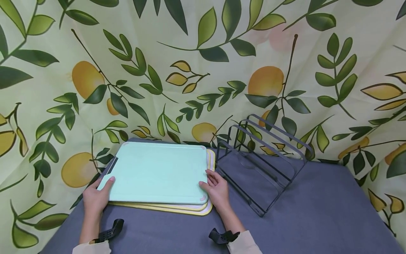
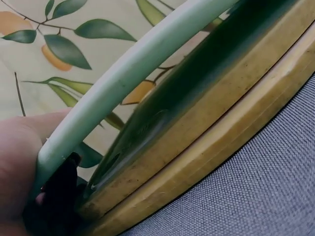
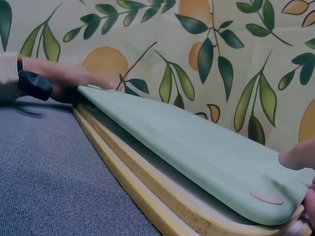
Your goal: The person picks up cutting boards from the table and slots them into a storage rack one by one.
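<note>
A mint-green cutting board [image 1: 158,173] lies on top of two yellow-edged cutting boards [image 1: 210,209]. My left hand [image 1: 96,198] grips its left end, thumb on top, beside a dark slot. At the right edge, my right hand [image 1: 219,190] pinches the same board between thumb and fingers. In the left wrist view a gap shows between the raised mint-green board [image 2: 133,69] and the yellow rims [image 2: 211,132] below. The right wrist view shows the green board [image 3: 197,147] slightly tilted over the stack, with my right thumb [image 3: 298,156] at its near corner.
A black wire rack [image 1: 279,151] with several upright bars stands to the right of the boards. Grey-blue cloth covers the table [image 1: 317,211]. Behind it hangs a curtain [image 1: 142,106] printed with leaves and fruit.
</note>
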Demonstrator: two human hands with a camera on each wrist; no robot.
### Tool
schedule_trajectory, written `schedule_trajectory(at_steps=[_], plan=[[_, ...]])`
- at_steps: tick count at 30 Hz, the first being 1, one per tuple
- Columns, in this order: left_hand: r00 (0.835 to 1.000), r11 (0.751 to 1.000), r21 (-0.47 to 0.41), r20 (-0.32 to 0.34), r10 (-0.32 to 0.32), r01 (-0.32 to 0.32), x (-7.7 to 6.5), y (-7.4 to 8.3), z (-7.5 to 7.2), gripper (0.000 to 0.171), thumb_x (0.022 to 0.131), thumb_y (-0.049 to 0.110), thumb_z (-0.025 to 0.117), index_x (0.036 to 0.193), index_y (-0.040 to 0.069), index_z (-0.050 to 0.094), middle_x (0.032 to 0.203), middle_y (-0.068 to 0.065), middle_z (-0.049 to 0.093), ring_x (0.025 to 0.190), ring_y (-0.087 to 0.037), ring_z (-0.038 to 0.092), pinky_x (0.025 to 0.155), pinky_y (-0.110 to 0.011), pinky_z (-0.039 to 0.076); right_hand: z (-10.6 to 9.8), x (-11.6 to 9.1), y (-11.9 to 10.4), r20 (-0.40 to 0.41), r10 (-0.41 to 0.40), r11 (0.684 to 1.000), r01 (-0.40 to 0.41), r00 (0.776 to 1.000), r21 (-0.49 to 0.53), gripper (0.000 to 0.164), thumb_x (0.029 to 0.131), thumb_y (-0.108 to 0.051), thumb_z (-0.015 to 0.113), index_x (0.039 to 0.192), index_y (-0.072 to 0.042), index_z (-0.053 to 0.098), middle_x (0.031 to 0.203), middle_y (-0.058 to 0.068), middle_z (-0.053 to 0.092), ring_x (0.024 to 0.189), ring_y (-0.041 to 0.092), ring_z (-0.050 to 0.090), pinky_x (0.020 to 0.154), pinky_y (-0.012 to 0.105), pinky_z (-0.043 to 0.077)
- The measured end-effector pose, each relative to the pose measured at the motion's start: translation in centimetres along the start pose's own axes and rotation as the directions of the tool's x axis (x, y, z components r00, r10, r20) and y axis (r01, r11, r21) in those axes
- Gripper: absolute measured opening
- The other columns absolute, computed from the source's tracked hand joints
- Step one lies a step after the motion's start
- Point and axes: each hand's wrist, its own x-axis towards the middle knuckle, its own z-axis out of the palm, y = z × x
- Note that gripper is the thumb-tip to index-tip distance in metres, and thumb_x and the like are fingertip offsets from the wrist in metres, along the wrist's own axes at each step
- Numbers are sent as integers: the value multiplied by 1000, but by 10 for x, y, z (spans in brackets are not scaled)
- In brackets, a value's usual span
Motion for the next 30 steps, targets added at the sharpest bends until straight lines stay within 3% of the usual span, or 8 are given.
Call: schedule_trajectory(at_steps=[6,20,30], plan=[[1000,998,58,23,15,-16,3,-2,0,74,100,43,59,146,-12,43,150,-39,39,141,-51,36,116,-62,29,0,1,1,-14,-11,1000,11,1000,-12,50,86,-4,77,134,1,63,141,25,59,135,36,55,108,34,48],[1000,1000,10,9,8,-8,2,-6,-1,72,101,42,58,148,-10,42,152,-36,39,145,-49,34,119,-61,27,-1,1,0,-40,8,1000,-8,999,0,44,91,-8,73,133,-1,63,138,23,62,131,35,59,98,23,54],[999,999,-2,-16,50,-50,2,-10,-1,70,99,39,62,145,-11,46,149,-38,42,143,-49,36,118,-60,28,-4,4,-4,-11,27,998,-27,1000,-63,52,94,-15,71,142,0,55,142,23,58,132,36,58,101,28,54]])
